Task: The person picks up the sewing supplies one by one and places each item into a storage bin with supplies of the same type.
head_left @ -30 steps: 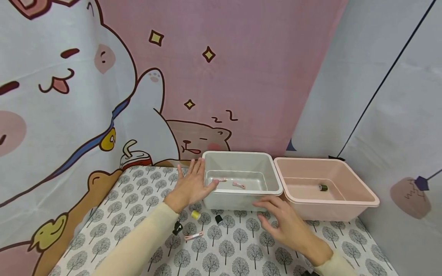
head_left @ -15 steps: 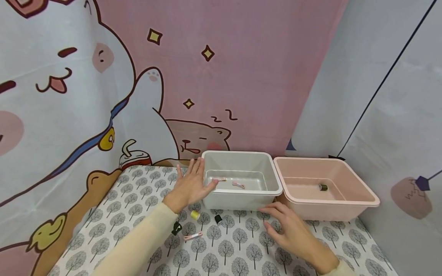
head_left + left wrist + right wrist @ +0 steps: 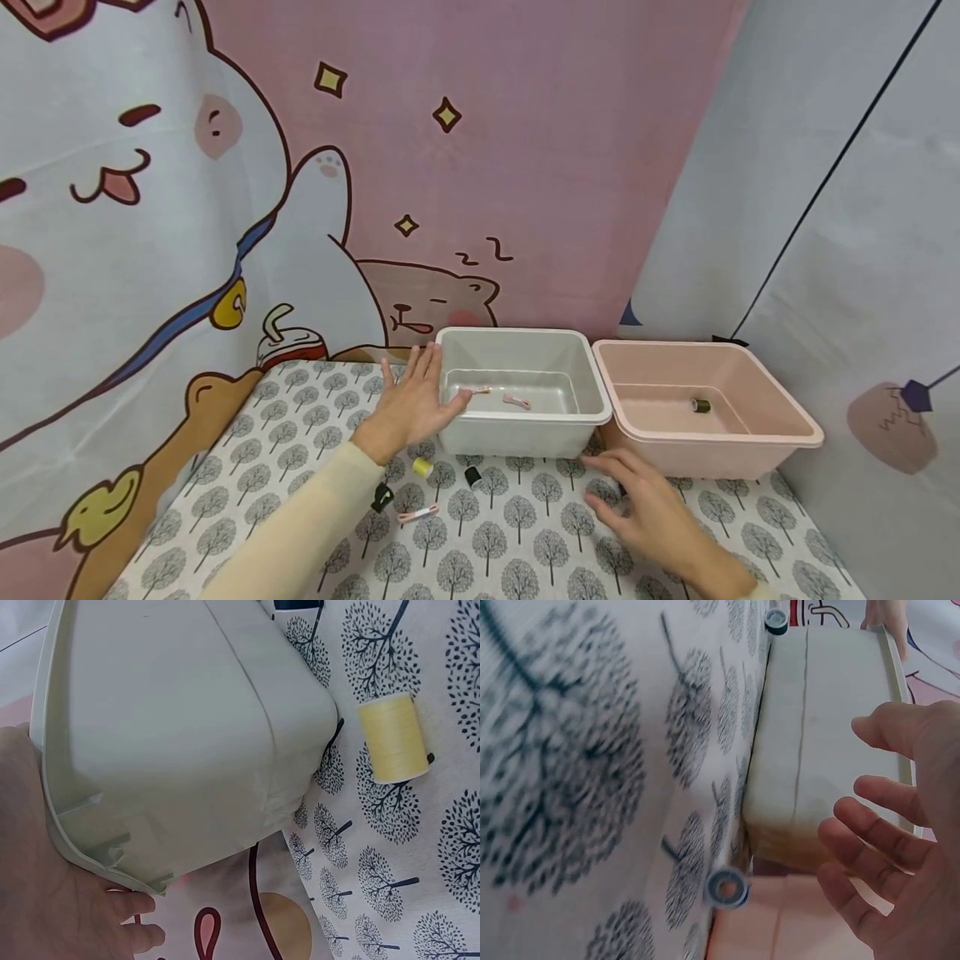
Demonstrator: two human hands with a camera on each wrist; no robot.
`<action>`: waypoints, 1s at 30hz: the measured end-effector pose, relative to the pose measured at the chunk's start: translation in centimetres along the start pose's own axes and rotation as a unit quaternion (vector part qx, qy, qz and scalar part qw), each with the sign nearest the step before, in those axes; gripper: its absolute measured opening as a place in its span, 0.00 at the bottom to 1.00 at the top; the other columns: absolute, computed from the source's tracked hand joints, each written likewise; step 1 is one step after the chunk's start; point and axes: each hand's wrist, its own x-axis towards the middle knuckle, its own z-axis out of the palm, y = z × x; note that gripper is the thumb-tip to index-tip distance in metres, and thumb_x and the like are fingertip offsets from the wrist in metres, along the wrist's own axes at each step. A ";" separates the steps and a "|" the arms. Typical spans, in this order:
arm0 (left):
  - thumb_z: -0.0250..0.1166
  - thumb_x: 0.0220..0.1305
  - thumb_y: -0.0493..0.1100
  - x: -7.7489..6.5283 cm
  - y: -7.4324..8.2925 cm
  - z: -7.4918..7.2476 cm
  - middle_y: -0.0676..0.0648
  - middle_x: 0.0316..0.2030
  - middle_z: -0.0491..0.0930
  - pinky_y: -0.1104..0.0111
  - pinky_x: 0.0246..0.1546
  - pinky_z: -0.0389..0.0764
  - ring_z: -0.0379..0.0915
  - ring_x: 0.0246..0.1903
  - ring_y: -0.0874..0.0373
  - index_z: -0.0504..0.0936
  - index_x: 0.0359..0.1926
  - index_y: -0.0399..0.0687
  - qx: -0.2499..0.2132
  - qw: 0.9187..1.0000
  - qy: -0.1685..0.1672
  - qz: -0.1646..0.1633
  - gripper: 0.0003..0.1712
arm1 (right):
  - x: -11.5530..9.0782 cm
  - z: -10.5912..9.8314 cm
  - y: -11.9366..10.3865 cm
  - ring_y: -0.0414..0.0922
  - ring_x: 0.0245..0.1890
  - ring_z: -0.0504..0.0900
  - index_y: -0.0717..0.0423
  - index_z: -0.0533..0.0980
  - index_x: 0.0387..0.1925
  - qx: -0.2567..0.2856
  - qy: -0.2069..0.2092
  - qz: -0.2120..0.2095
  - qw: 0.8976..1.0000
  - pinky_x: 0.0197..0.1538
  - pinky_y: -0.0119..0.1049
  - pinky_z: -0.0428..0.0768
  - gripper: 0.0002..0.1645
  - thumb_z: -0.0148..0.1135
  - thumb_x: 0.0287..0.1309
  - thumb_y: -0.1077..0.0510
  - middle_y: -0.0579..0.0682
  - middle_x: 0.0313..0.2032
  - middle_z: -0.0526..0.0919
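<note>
My left hand (image 3: pixel 411 408) rests on the left rim of the pale grey-white bin (image 3: pixel 525 437), fingers straight and spread. In the left wrist view its palm lies along the bin's rim. My right hand (image 3: pixel 645 508) is over the cloth in front of the two bins, fingers loosely bent with nothing between them. Near its fingertips in the right wrist view stands a thread spool (image 3: pixel 731 901) with a bluish edge; the hand mostly hides it in the head view. Two pink hair clips (image 3: pixel 516 402) lie inside the grey-white bin.
A pink bin (image 3: pixel 705 458) stands at the right, holding a dark green spool (image 3: pixel 701 406). On the tree-print cloth lie a yellow thread spool (image 3: pixel 422 467), a black spool (image 3: pixel 472 477), a small black clip (image 3: pixel 382 497) and a pink hair clip (image 3: pixel 418 514).
My right hand has moved right and a little toward me, away from the grey-white bin's front. The left hand has stayed at the bin's rim.
</note>
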 end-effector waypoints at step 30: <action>0.28 0.81 0.89 0.1 -0.1 -0.2 0.45 0.96 0.32 0.25 0.89 0.20 0.30 0.97 0.41 0.37 0.97 0.44 0.013 1.000 -0.010 -0.002 0.67 | -3.3 -0.5 5.1 0.58 0.58 0.93 0.48 0.92 0.62 -0.063 -0.036 0.087 0.994 0.57 0.65 0.92 0.41 0.96 0.49 0.37 0.50 0.61 0.92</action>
